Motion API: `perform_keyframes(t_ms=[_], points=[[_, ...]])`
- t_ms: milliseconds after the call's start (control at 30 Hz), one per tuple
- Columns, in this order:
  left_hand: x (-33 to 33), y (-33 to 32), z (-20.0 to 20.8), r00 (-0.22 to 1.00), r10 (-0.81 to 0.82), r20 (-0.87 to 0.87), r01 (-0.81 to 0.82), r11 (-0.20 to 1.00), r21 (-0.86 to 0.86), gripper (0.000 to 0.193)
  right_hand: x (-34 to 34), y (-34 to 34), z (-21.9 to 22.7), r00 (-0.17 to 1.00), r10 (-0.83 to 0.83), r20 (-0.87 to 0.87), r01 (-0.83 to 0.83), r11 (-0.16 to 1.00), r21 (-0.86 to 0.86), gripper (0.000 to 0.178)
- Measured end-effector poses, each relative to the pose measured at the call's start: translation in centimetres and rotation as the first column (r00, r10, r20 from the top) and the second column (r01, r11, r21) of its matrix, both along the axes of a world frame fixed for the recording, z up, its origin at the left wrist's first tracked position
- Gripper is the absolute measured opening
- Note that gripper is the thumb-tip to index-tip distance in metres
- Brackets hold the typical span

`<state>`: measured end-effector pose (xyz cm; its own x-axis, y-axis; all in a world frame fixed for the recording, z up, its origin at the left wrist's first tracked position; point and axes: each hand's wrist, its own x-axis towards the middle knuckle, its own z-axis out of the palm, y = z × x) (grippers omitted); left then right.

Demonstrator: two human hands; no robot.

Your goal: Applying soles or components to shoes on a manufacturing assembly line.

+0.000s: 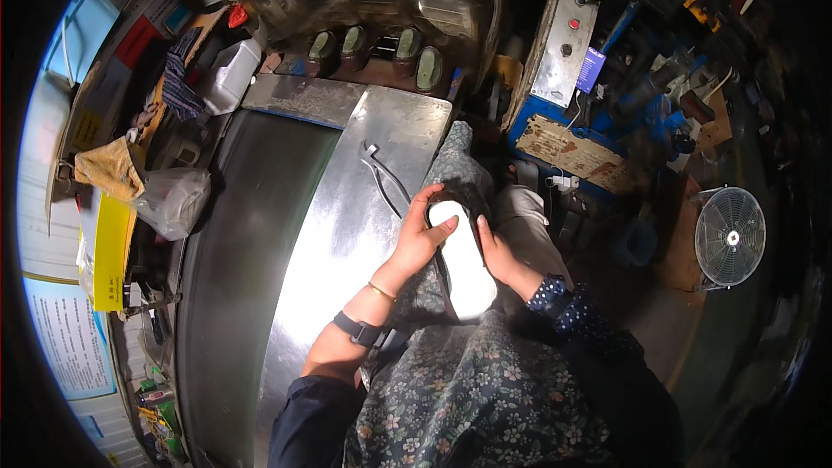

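Observation:
Over my lap lies a dark shoe with its white, sole-shaped bottom turned up; only a thin dark rim of the rest shows. My left hand is closed round its far left side, thumb pressed on the white surface. On the right edge, my right hand grips the same shoe, its fingers partly hidden beneath. To the left, a pair of metal pincers rests on the shiny metal bench top, jaws pointing away from me.
Several dark shoe forms with green tops stand at the bench's far end. Left of the metal top runs a dark conveyor belt. A cluttered shelf holds an orange cloth and a plastic bag. At right stand a control panel and a fan.

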<state>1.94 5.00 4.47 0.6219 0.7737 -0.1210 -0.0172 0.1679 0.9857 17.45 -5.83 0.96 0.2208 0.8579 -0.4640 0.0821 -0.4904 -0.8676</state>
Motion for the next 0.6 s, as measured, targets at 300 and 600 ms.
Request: perform_keyframes(t_ms=[300,600], points=[[1.2,1.8,-1.4,0.98,0.038,-0.197,0.008,0.974,0.226,0.061,0.0,1.3,5.6,0.577,0.078,0.813,-0.251,0.964,0.086,0.038],[0.3,2.3,0.5,0.878,0.096,0.469,0.161,0.863,-0.478,0.059,0.8,-3.6,0.1,0.951,0.158,-0.267,-0.044,0.92,0.389,0.071]])
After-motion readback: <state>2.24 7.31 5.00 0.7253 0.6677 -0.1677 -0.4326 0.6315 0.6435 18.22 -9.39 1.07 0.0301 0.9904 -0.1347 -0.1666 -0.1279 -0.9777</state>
